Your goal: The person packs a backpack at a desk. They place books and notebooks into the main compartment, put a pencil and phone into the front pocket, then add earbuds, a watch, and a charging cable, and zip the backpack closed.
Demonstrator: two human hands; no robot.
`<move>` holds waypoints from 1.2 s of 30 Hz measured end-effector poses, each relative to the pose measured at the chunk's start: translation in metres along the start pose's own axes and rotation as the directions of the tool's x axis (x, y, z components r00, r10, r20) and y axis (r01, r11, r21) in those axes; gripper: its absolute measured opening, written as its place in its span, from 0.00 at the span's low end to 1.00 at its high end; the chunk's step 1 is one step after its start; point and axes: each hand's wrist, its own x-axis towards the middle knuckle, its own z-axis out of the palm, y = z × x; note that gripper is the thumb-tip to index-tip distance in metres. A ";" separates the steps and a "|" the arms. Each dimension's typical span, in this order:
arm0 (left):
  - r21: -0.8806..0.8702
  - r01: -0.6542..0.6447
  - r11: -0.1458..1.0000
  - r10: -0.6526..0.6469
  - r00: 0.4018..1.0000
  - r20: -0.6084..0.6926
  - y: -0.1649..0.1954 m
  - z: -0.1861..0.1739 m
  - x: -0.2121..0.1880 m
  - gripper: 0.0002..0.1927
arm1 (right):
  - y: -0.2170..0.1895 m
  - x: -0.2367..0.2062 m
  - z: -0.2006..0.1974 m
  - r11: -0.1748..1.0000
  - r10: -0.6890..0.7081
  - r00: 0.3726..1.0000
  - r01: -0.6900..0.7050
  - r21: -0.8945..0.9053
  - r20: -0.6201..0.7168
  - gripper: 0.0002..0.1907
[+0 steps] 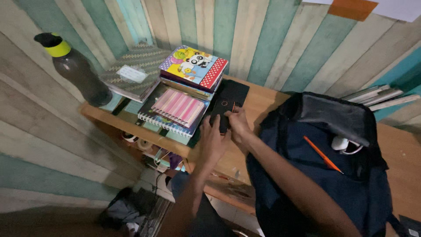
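Observation:
Both my hands grip a small black pouch (221, 110) with an orange ring on it, held just above the wooden desk (258, 105). My left hand (212, 139) holds its near end from below. My right hand (238, 123) pinches its right side. A flat black case (232, 92) lies on the desk right behind the pouch. To the right of my arms sits an open dark blue backpack (315, 175), with an orange pencil (322, 154) and a white charger (340, 143) on it.
Stacked notebooks cover the desk's left end: a pink-striped spiral one (175, 107), a panda-cover book (195, 66), a woven-pattern book (136, 70). A dark bottle (76, 70) with a yellow-green collar stands at the far left. Books (377, 96) lean at the right; clutter lies under the desk.

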 end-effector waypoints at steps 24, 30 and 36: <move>0.417 -0.217 0.883 0.271 0.960 -0.076 -0.021 0.012 0.005 0.31 | -0.010 0.026 -0.022 0.544 0.171 0.985 -0.124 -0.830 -0.035 0.35; 0.402 -0.224 0.888 0.286 0.953 -0.102 -0.023 0.013 0.007 0.31 | -0.005 0.025 -0.023 0.590 0.119 0.991 -0.115 -0.799 -0.055 0.31; 0.427 -0.166 0.889 0.179 0.984 0.009 -0.020 0.012 0.010 0.32 | -0.012 0.018 -0.017 0.594 0.225 0.969 -0.218 -0.775 -0.100 0.31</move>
